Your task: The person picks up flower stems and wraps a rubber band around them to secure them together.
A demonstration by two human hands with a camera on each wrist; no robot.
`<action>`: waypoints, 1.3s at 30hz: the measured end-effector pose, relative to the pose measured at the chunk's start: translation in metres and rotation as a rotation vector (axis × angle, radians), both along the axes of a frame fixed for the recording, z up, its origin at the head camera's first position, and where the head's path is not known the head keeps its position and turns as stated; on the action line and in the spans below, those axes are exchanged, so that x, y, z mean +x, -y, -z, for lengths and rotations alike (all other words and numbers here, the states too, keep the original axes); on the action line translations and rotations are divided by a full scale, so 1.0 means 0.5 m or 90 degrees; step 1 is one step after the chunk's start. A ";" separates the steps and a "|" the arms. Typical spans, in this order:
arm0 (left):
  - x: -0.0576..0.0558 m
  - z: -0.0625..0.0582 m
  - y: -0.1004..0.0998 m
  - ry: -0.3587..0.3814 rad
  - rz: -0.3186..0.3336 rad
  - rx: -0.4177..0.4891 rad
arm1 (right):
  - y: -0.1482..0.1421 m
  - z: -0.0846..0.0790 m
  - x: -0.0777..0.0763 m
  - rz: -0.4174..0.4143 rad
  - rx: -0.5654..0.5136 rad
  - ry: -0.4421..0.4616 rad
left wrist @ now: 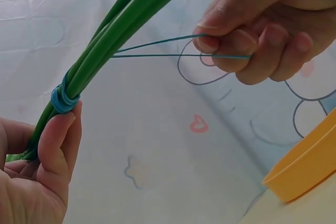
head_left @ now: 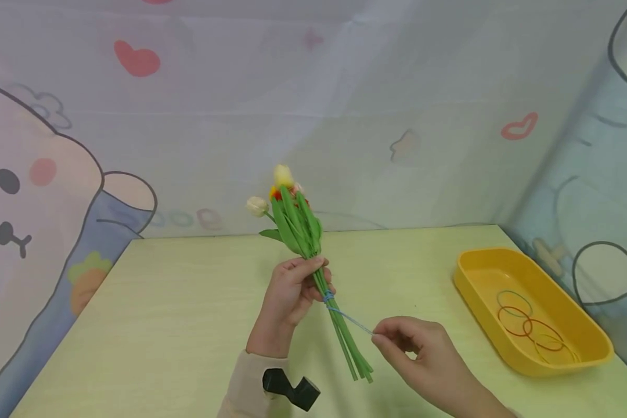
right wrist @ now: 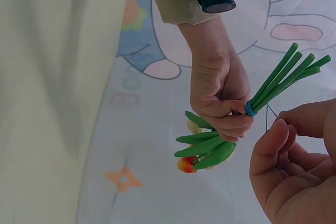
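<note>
My left hand [head_left: 295, 290] grips a bunch of tulips [head_left: 298, 226] by the stems, held tilted over the table with the blooms up and away. White, yellow and red-orange flower heads show above long green leaves. A blue rubber band [left wrist: 64, 99] is wound several times round the stems, just below the left fingers. One loop of it stretches out to my right hand [head_left: 423, 354], which pinches its end between thumb and forefinger. In the left wrist view two taut strands run from the stems [left wrist: 126, 30] to the right fingertips [left wrist: 210, 43].
A yellow tray [head_left: 472, 302] stands at the table's right side. Inside it lie several loose rubber bands [head_left: 525, 328] in green, red and yellow. The pale yellow table [head_left: 188, 313] backs onto a printed cloth [head_left: 292, 87] with cartoon figures.
</note>
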State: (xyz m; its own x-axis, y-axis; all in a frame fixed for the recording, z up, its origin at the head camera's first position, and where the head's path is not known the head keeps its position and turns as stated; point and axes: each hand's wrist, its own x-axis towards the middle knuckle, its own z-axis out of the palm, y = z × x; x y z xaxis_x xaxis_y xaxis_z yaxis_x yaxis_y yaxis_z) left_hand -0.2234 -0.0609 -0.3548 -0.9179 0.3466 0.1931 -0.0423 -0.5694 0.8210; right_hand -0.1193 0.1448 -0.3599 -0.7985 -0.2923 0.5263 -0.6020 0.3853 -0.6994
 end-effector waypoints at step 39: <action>-0.024 0.025 -0.025 0.182 -0.079 0.025 | 0.002 0.003 0.040 -0.130 -0.102 0.080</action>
State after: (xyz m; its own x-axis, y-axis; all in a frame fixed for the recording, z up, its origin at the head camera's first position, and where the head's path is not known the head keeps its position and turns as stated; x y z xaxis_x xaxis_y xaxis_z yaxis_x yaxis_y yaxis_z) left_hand -0.2355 -0.0486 -0.3673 -0.9718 0.2261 -0.0675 -0.1963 -0.6155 0.7633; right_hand -0.0996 0.1438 -0.3616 -0.7935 -0.3746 0.4796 -0.5609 0.1444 -0.8152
